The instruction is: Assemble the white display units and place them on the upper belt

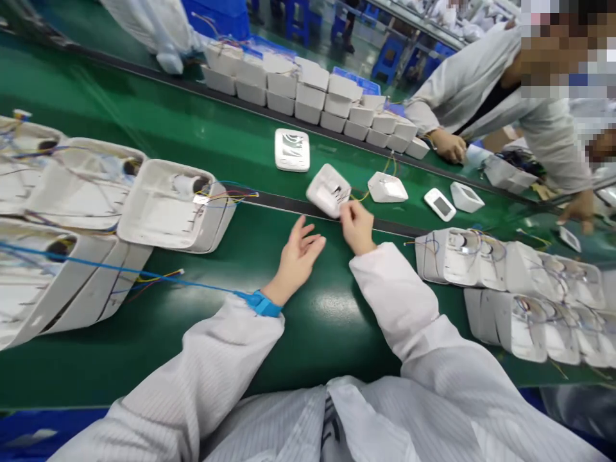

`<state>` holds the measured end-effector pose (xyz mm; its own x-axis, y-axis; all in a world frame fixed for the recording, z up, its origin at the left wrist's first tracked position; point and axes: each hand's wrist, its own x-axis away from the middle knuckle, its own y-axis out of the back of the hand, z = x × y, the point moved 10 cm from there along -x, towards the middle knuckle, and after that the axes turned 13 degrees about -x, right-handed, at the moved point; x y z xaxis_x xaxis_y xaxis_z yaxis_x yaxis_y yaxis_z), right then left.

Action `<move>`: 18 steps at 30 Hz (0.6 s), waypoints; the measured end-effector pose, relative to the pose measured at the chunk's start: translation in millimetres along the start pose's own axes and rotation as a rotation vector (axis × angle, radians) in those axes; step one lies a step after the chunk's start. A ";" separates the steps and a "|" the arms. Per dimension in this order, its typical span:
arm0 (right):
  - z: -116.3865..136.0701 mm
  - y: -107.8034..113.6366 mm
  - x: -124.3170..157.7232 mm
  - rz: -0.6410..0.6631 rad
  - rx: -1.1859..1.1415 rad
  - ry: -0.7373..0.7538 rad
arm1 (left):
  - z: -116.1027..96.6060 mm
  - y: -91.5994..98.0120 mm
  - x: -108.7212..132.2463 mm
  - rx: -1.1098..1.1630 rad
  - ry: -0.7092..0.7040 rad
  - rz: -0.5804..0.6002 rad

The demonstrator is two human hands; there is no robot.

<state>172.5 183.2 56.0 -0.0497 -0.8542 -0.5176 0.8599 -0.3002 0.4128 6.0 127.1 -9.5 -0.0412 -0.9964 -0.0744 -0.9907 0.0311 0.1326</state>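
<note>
My right hand (357, 226) pinches the near edge of a white plastic housing (328, 190) that lies tilted across the dark strip between the green belts. Thin yellow and red wires run from that housing to a second white housing (387, 187) just to its right. My left hand (298, 255) hovers open, fingers loosely spread, a little left of and below the held housing, touching nothing. A blue wrist strap (261, 303) with a blue cord sits on my left wrist.
Open white housings with wires are stacked at the left (176, 204) and at the right (510, 282). A white device (292, 150) lies face up on the far belt. Rows of white boxes (312, 90) line the far edge. A person in white (500, 96) works at upper right.
</note>
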 end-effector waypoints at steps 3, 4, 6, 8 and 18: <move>48.2 -20.8 57.8 0.302 -0.063 0.163 | 5.3 -1.7 -1.7 0.250 0.069 -0.010; 56.9 -23.7 74.7 0.386 -0.090 0.175 | 5.5 -1.1 -1.0 0.304 0.096 -0.018; 59.6 -18.3 98.2 0.475 -0.110 0.128 | 7.1 -1.1 1.9 0.376 0.183 -0.015; 46.3 5.1 106.8 0.423 -0.077 0.021 | 6.4 -5.9 5.6 0.410 0.262 0.049; 54.7 88.7 146.2 0.352 0.167 0.149 | 12.2 -51.5 42.2 0.272 0.434 0.618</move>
<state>213.7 8.5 57.9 0.3167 -0.8501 -0.4208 0.7164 -0.0764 0.6935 53.7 84.4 -31.5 -0.5939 -0.7328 0.3320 -0.8044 0.5497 -0.2255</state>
